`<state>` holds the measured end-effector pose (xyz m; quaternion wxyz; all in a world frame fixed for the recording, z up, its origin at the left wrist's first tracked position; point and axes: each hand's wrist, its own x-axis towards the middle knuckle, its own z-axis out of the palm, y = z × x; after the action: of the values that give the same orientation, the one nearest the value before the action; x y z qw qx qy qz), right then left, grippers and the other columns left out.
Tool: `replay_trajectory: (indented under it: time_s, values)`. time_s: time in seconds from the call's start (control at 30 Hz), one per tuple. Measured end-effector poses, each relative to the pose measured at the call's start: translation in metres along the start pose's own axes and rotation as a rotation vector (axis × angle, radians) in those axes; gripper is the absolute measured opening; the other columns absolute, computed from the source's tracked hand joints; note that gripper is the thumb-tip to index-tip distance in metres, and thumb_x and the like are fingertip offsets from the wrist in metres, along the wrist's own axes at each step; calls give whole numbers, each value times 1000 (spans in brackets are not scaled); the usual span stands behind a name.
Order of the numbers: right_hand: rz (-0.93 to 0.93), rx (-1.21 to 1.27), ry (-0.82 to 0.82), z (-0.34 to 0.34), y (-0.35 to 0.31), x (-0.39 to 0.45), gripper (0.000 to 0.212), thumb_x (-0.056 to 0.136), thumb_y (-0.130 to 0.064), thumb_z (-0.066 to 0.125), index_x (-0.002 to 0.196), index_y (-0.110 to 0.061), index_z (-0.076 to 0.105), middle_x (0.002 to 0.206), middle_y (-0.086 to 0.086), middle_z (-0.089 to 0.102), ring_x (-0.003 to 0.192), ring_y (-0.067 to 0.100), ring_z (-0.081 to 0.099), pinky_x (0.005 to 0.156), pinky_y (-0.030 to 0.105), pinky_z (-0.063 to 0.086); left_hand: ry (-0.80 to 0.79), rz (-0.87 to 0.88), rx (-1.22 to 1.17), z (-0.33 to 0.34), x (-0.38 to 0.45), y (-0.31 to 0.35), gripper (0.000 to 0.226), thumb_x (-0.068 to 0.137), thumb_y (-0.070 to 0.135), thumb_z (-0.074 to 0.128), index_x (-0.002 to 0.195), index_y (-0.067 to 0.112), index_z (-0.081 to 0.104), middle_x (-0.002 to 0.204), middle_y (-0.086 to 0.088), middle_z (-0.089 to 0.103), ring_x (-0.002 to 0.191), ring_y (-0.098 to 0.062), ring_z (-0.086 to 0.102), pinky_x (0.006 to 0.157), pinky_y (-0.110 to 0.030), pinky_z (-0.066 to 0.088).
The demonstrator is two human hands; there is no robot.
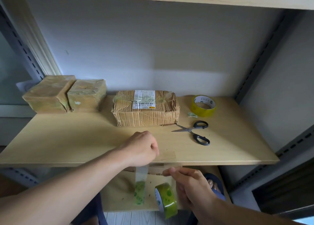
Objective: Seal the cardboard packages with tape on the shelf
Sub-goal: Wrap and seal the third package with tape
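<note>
shelf: pale wood board between grey slotted uprights, a plain wall behind it, another board overhead.
big box: crumpled cardboard package near the middle of the shelf, towards the back, a white barcode label on top, clear tape across its lid.
left boxes: two smaller tape-wrapped packages at the back left corner, box a touching box b side by side.
left hand: over the front edge of the shelf, fingers curled into a loose fist, pinching the top end of the strip.
right hand: below and in front of the shelf edge, thumb and fingers partly curled; it is just beside the green roll, but whether it grips the roll cannot be told.
scissors: black handles, blades parted, flat on the shelf just right of the big box, tips pointing left.
yellow roll: tape roll lying flat at the back right, well apart from the hands.
green roll: tape roll on edge below the shelf, beside the right hand.
strip: clear tape hanging down from the left hand, its lower end tinted green.
scrap: small bit of tape between the yellow roll and the scissors.
</note>
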<state>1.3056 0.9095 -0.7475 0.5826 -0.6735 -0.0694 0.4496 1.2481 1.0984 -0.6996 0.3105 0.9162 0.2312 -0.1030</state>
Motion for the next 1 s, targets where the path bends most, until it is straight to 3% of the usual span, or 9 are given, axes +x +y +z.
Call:
replay_trajectory:
  time_s: [0.17,0.27,0.37,0.43,0.5,0.6,0.67,0.9,1.0]
  values:
    - [-249,-143,-141,-1,-15,-18,24,98,-13,64,86,0,80,45,-13,41,40,2,35,45,10,28,-361,-257,-449,-5,-11,8,30,96,15,44,92,1,71,85,-12,78,84,-32,77,72,-30,55]
    - [-318,-92,-148,7,-22,-23,21,95,-16,72,84,0,81,68,-6,73,64,-2,66,64,8,45,-507,-267,-745,-12,-15,10,41,95,27,37,95,5,71,85,-13,71,73,-24,67,73,-31,52]
    - [-318,-73,-127,8,-22,-22,23,89,-24,74,81,-4,81,77,-3,77,77,-1,70,73,9,45,-507,-216,-848,-23,-16,11,54,95,49,47,109,3,72,88,-11,70,76,-22,64,69,-30,52]
    - [-271,-31,-140,4,-23,-23,21,94,-12,72,85,6,77,54,-11,65,54,-6,59,58,5,40,-457,-131,-779,-29,-20,13,56,86,53,69,109,2,71,88,-7,69,77,-18,63,68,-27,52]
    - [-253,-32,-157,2,-26,-24,19,93,-10,73,86,7,76,47,-13,59,47,-6,54,52,4,37,-350,-14,-636,-30,-24,14,36,84,29,83,104,1,72,85,-5,69,75,-14,62,67,-25,53]
    - [-275,-37,-183,2,-30,-23,13,75,-25,77,73,-12,80,74,2,76,68,0,62,66,7,43,-106,128,-470,-32,-33,22,9,86,18,82,90,12,75,78,-8,73,68,-11,63,67,-28,53]
    - [-300,-31,-189,-1,-32,-22,19,64,-28,79,75,-12,80,88,10,78,82,11,66,77,15,47,-2,201,-435,-36,-41,32,15,90,26,77,81,15,74,75,-7,73,64,-10,60,63,-25,49]
    - [-353,162,-419,-13,-61,-24,31,63,-17,80,91,-4,75,84,10,57,77,17,54,71,25,44,218,396,-386,-57,-61,72,29,93,27,72,67,16,69,51,6,57,50,-11,47,54,-28,39]
    - [-352,185,-533,-18,-80,-24,44,66,-14,79,109,-9,72,92,7,50,82,18,51,74,27,40,250,437,-393,-78,-63,86,27,94,24,72,69,12,71,58,0,66,55,-25,57,56,-35,46]
